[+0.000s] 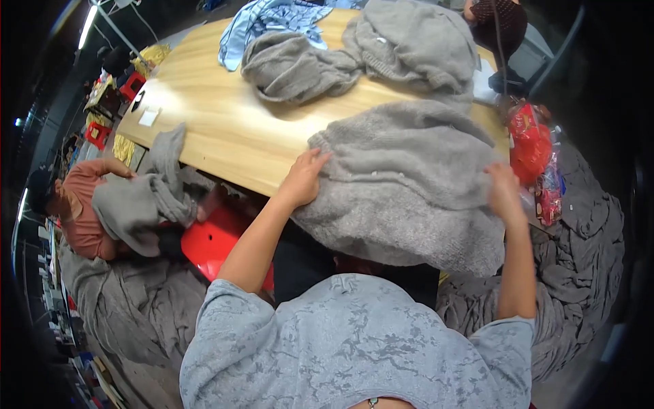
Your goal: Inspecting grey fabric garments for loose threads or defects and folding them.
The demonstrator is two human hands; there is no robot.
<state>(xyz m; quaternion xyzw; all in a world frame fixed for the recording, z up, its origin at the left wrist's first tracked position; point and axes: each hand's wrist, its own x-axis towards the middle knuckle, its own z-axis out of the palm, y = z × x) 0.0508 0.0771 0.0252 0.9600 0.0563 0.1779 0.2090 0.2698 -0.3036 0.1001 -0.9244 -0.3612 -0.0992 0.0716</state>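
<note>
One garment (409, 184) — grey; between hands (304, 178) (505, 195)

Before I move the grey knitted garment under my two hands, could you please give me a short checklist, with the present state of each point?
1. Left hand touches the left edge of the grey knitted garment: ok.
2. Right hand firmly grips the right side: cannot tell, it is blurred.
3. Garment lies fully on the pale wooden table: not ok, its near part hangs past the edge.
4. Garment is apart from the large grey cloth pile behind it: cannot tell, they look very close.
5. Garment is apart from the light blue cloth: ok.
6. Co-worker in the salmon shirt is not touching it: ok.
</note>
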